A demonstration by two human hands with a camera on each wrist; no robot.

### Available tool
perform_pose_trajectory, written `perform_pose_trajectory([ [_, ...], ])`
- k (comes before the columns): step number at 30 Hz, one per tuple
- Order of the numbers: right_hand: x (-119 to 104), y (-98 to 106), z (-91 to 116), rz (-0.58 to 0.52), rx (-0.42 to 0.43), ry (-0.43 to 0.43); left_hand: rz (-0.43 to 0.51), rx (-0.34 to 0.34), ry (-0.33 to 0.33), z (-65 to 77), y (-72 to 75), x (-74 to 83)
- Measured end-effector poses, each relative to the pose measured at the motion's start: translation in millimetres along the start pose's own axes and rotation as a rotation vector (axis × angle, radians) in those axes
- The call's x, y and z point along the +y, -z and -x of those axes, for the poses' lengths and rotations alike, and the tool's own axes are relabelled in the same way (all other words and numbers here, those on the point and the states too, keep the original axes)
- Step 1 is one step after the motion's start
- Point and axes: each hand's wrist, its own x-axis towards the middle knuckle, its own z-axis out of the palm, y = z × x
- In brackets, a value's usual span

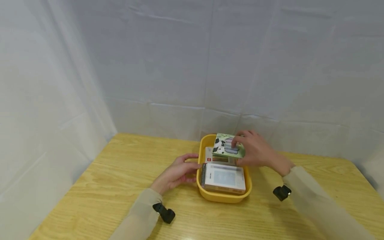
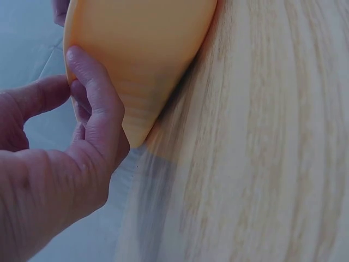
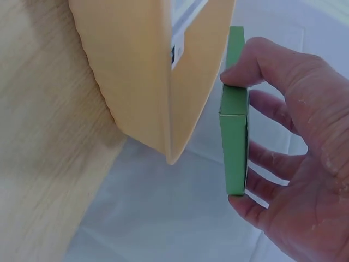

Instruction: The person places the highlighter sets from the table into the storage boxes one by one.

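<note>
Over the far end of the yellow basket (image 1: 223, 197), my right hand (image 1: 255, 151) holds a flat green box (image 1: 220, 146) printed with pandas and a row of pastel sticks. Thumb and fingers grip its edges in the right wrist view, where the green box (image 3: 234, 147) is seen edge-on, apart from the basket wall (image 3: 125, 71). My left hand (image 1: 179, 170) holds the basket's left rim, with a finger against the outer wall (image 2: 142, 65) in the left wrist view. Inside lie a white box (image 1: 225, 176) and a grey box (image 1: 209, 156), the latter partly hidden under the green one.
A dark-edged thin case (image 1: 203, 175) stands along the white box's left side. The basket rests on a wooden table (image 1: 120, 186), near its back edge. White sheeting (image 1: 168, 66) hangs behind the table and at the left.
</note>
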Motion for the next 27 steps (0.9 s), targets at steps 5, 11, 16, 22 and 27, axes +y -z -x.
perform_pose_trajectory([
  [5, 1, 5, -9, -0.007, -0.057, 0.022, 0.010, -0.002, 0.004, -0.4, 0.2, -0.4],
  [11, 1, 8, -19, 0.009, -0.145, 0.039, 0.016, 0.002, 0.007, -1.1, 0.3, -1.0],
  [16, 1, 6, -26, 0.006, -0.193, 0.047, 0.021, 0.005, 0.005, -0.8, -0.5, -0.8],
  [22, -2, 2, -35, 0.008, -0.274, 0.048, 0.017, -0.005, -0.001, 0.9, -1.7, -0.1],
  [27, -3, -3, -43, 0.001, -0.317, 0.056, 0.019, -0.011, 0.003, 1.5, -1.7, 0.0],
])
